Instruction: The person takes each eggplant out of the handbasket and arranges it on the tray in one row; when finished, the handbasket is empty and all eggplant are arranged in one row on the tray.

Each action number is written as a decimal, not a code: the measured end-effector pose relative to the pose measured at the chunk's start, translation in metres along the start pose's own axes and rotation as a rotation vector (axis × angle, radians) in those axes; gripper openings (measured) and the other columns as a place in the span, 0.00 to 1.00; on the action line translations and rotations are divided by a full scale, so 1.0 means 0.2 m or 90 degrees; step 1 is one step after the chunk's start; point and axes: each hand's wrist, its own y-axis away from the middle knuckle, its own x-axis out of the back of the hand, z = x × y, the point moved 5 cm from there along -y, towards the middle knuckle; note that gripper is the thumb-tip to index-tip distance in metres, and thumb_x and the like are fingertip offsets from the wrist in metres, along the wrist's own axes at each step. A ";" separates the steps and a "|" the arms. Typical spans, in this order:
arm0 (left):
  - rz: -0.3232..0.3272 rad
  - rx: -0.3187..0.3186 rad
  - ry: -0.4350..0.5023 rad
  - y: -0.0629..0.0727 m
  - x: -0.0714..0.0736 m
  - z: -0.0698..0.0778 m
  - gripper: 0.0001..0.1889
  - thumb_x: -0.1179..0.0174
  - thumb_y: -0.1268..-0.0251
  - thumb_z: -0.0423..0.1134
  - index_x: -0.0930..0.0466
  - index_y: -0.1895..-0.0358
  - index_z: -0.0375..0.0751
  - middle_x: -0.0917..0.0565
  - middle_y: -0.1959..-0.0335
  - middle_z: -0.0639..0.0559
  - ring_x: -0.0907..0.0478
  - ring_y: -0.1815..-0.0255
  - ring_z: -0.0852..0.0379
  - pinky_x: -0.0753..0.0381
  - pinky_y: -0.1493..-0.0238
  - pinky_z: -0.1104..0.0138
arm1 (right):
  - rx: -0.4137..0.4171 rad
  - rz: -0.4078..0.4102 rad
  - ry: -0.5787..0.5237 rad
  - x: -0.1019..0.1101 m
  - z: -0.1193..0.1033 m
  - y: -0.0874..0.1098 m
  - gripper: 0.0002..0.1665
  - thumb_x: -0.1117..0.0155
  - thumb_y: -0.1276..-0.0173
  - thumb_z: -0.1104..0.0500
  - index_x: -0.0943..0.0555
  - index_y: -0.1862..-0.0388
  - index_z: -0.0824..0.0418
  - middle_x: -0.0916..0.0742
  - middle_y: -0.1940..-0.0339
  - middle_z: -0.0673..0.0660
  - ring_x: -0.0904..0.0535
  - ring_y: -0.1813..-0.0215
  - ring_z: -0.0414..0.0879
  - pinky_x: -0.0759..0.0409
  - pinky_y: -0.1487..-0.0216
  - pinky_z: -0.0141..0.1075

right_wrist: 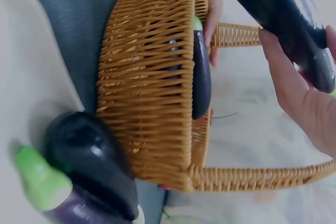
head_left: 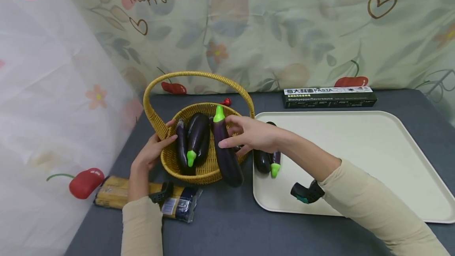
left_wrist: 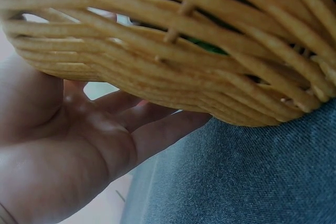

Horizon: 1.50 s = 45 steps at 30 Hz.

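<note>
In the curled left hand (head_left: 152, 152), a wicker basket (head_left: 204, 179) of eggplants (head_left: 196, 129) is gripped by its rim, while over its opposite side a green-capped eggplant (head_left: 229, 163) is pinched between thumb and fingers of the right hand (head_left: 256, 131), below which more eggplants (head_left: 262, 162) are borne by a white tray (head_left: 355, 157)

My right grip (head_left: 254, 132) holds a glossy, dark purple eggplant (head_left: 228, 163), green-capped, above the wicker basket (head_left: 204, 177). Other eggplants (head_left: 196, 132) lie inside; my left grip (head_left: 151, 151) holds the basket's side.
</note>
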 end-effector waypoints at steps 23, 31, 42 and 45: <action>0.006 0.004 -0.016 0.00 0.01 0.02 0.35 0.46 0.28 0.46 0.52 0.23 0.60 0.45 0.28 0.39 0.39 0.34 0.40 0.26 0.48 0.58 | -0.084 0.006 -0.028 0.23 0.31 0.32 0.35 0.35 0.33 0.59 0.42 0.37 0.69 0.23 0.47 0.66 0.23 0.47 0.56 0.23 0.52 0.52; 0.004 0.003 -0.017 0.00 0.01 0.02 0.35 0.47 0.28 0.46 0.53 0.23 0.59 0.46 0.28 0.39 0.39 0.34 0.40 0.26 0.50 0.60 | -0.118 0.061 -0.064 0.40 0.46 0.40 0.41 0.37 0.32 0.59 0.49 0.30 0.68 0.27 0.40 0.67 0.24 0.46 0.54 0.24 0.51 0.53; 0.005 0.008 -0.008 0.00 0.00 0.01 0.34 0.47 0.27 0.44 0.52 0.23 0.58 0.45 0.28 0.39 0.38 0.35 0.39 0.25 0.50 0.60 | -0.146 0.159 -0.072 0.63 0.62 0.39 0.44 0.41 0.29 0.58 0.55 0.27 0.70 0.25 0.49 0.65 0.21 0.52 0.49 0.24 0.49 0.49; 0.005 0.011 -0.008 0.00 0.00 0.00 0.34 0.47 0.27 0.44 0.52 0.23 0.58 0.45 0.28 0.39 0.38 0.35 0.39 0.25 0.50 0.60 | -0.167 0.185 -0.090 0.66 0.66 0.37 0.45 0.41 0.29 0.58 0.57 0.26 0.69 0.23 0.48 0.64 0.21 0.50 0.49 0.24 0.48 0.48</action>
